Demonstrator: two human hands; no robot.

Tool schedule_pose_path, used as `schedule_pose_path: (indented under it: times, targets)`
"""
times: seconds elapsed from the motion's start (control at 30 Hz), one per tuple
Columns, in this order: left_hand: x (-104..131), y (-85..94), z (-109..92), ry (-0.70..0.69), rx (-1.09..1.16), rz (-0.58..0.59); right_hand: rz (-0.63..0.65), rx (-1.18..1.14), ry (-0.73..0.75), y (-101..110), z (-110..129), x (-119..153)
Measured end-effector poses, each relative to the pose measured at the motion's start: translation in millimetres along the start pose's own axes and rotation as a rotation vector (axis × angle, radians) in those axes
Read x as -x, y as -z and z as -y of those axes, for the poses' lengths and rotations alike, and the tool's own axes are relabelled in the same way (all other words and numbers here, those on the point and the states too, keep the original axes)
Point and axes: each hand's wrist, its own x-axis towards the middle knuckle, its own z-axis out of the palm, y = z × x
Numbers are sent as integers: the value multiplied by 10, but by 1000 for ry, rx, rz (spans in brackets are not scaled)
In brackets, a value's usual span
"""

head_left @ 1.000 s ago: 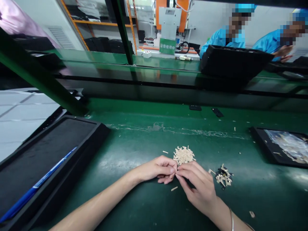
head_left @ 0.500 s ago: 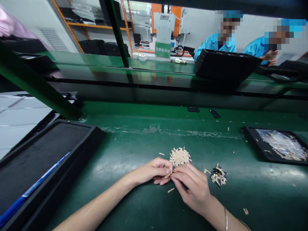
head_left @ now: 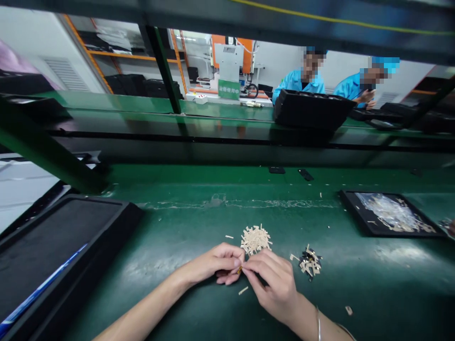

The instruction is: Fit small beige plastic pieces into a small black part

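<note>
Between my two hands is a tiny yellow-gold piece (head_left: 239,270), too small to make out fully. My left hand (head_left: 227,265) is closed on it with thumb and fingers. The thumb and fingertips of my right hand (head_left: 272,279) pinch at the same spot, touching or nearly touching the left fingers. Just beyond the hands lies a heap of small beige strips (head_left: 256,239). To the right is a smaller pile of beige and black pieces (head_left: 310,262). One loose strip (head_left: 243,290) lies just below my fingers, another (head_left: 229,237) left of the heap.
A black tray (head_left: 130,218) with a blue strip stands at the left. Another black tray (head_left: 350,213) at the right holds clear plastic and beige bits. Two small black pieces (head_left: 305,174) lie at the back. Across the bench, two people in blue sit behind a black box (head_left: 313,111).
The camera view has shifted, so the bench things appear further left and mostly lower. Both hands stay together at the small yellow piece with almost the same grip.
</note>
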Motion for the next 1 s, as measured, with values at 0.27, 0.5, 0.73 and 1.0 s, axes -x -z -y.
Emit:
schedule_pose_path:
  times: [0.27, 0.5, 0.73, 1.0]
  targets:
    - [-11, -10, 24, 1, 13, -34, -39, 26, 4, -12, 23, 2]
    - [4, 16, 97, 43, -39, -45, 15, 210, 101, -77, -27, 72]
    - [-34, 2, 172, 16, -50, -145, -32, 275, 151, -166, -92, 57]
    - [158, -73, 153, -168, 42, -566, -105, 138, -21, -172, -117, 63]
